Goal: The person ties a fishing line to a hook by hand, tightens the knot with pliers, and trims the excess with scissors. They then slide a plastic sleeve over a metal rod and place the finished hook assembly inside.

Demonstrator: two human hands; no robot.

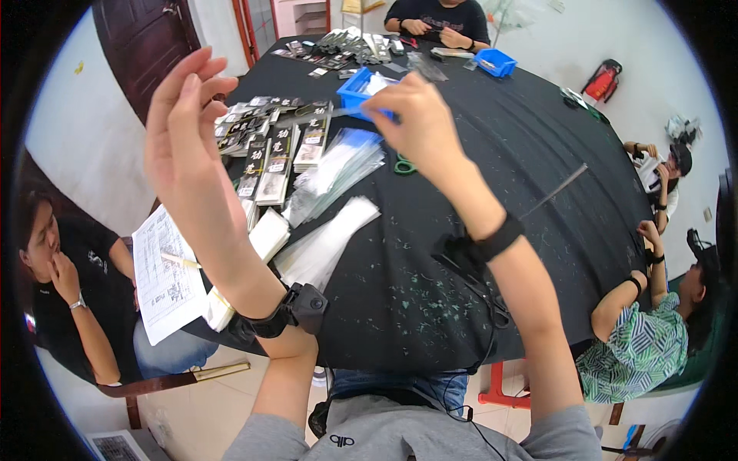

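My left hand [184, 127] is raised over the left side of the table, fingers stretched upward and nothing seen in them. At the middle, my right hand [419, 123] is closed in a pinch. From its fingertips a thin, see-through plastic strip [327, 116] seems to reach leftward, blurred. Under and between the hands lie bundles of black-and-white printed packets [277, 165]. Beside them a fan of clear plastic sleeves [338, 170] is spread, with a second fan of whitish sleeves [327, 242] nearer me. A blue bin [354, 96] with white pieces stands behind my right hand.
Green-handled scissors [404, 164] and a long thin rod [557, 188] lie on the black tablecloth [430, 307], which is littered with green scraps. Printed sheets [165, 273] are at the left edge. Other people sit around the table. Another blue bin [496, 63] stands far back.
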